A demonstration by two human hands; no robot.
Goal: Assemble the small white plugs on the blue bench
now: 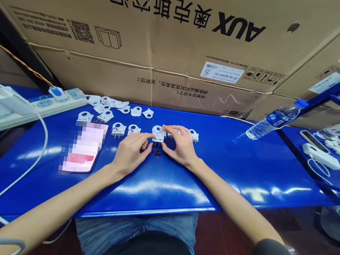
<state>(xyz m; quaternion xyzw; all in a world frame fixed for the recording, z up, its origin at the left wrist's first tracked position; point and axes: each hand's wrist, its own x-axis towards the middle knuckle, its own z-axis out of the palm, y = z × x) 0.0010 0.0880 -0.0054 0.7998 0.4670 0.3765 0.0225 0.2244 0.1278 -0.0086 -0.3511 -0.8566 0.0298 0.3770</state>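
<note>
A small white two-pin plug housing with a round top (158,134) lies on the blue table between my hands, its pins pointing towards me. My left hand (131,152) is curled, with its index finger against the housing's left side. From the right, my right hand (181,147) grips the same piece, fingers over its upper edge and thumb low by the pins. Just below the pins lies a little cluster of red and dark wire bits (156,153). Similar white plug housings stand in a row, among them one to the left (118,129) and one to the right (193,135).
White ring-shaped covers (136,111) lie loosely at the back. A phone (84,149) rests left of my left arm. A power strip (45,103) with cables runs along the left. Rightward are a tilted water bottle (272,120) and a blue metal frame (336,89). Large cartons (174,52) wall the back.
</note>
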